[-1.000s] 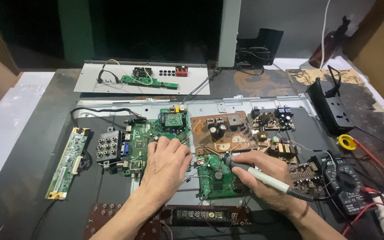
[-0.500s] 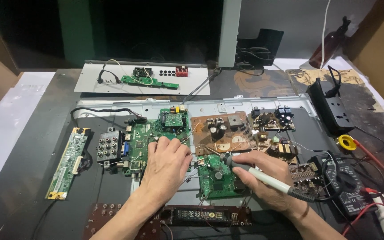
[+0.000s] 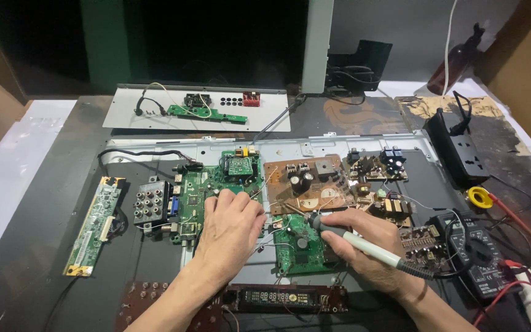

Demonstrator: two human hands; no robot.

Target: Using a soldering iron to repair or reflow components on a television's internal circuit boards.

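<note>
My right hand (image 3: 370, 246) grips a soldering iron (image 3: 357, 241) with a grey handle; its tip points left, at the top edge of a small green circuit board (image 3: 299, 246). My left hand (image 3: 232, 230) lies palm down on the large green main board (image 3: 207, 190), fingers bent, pinching what looks like a thin wire near the tip. A brown circuit board (image 3: 305, 184) with capacitors sits just behind both hands. All boards rest on a grey metal chassis plate (image 3: 314, 146).
A long narrow green board (image 3: 93, 224) lies at the left. A multimeter (image 3: 477, 252) with red and black leads sits at the right, a black power strip (image 3: 453, 147) behind it. A display board (image 3: 278, 298) lies near me. A white panel (image 3: 198, 107) is at the back.
</note>
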